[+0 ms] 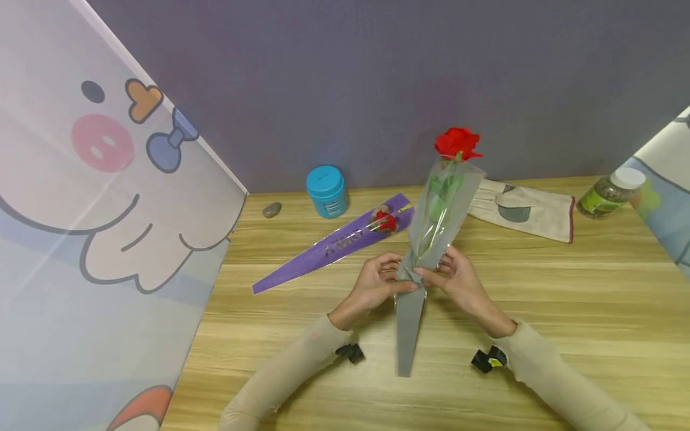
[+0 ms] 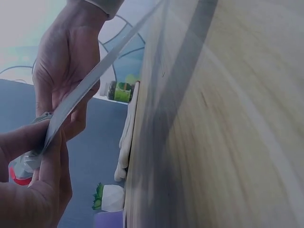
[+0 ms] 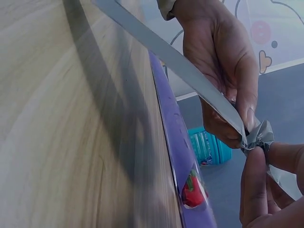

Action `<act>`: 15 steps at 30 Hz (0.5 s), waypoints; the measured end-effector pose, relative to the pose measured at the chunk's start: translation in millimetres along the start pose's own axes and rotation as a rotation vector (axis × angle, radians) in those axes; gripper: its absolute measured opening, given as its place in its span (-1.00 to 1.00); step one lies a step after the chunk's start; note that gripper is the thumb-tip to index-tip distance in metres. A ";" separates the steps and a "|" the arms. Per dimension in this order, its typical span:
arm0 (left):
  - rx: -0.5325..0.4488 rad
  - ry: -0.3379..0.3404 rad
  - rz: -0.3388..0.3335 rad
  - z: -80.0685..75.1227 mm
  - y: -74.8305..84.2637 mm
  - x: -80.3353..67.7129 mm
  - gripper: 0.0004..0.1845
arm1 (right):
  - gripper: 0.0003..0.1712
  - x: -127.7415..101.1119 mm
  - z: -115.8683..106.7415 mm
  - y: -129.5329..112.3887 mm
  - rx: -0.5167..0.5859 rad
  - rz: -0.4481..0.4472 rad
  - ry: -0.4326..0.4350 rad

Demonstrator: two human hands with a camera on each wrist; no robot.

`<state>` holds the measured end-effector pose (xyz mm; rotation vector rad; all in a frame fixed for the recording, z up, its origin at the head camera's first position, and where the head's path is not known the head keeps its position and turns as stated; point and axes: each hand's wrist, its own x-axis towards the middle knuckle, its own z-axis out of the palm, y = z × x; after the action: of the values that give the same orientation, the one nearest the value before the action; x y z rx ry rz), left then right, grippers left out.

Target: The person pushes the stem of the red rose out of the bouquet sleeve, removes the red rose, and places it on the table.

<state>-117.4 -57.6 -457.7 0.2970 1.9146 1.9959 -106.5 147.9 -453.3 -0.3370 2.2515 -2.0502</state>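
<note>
An artificial-looking red rose stands out of a grey flower sleeve with a clear front. Around the sleeve's gathered, twisted middle, my left hand pinches from the left, thumb on top. Opposite it, my right hand pinches the same crumpled part between thumb and fingers. The sleeve's narrow tail points toward me. In the right wrist view, both the right hand and the left hand grip the bunched film, with the tail held above the table.
A purple flower sleeve with another red rose lies left of the hands. Behind it are a blue jar and a grey stone. To the right lie a whitish glove and a white-lidded jar. Walls border the table.
</note>
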 end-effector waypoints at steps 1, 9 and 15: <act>0.000 -0.002 0.004 -0.2 -0.6 0.1 -0.47 | -0.34 -0.2 0.4 0.3 -0.001 -0.004 -0.001; 0.047 -0.052 0.008 -3.0 -2.3 -0.1 -0.47 | -0.39 -1.6 -4.2 3.1 0.071 -0.010 -0.007; 0.048 -0.096 -0.041 -5.1 -2.4 -2.6 -0.44 | -0.45 2.3 -10.7 -1.2 0.059 -0.006 0.045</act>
<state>-116.7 -63.3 -460.2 0.3564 1.8952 1.8773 -110.8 157.8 -450.9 -0.2971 2.2113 -2.1433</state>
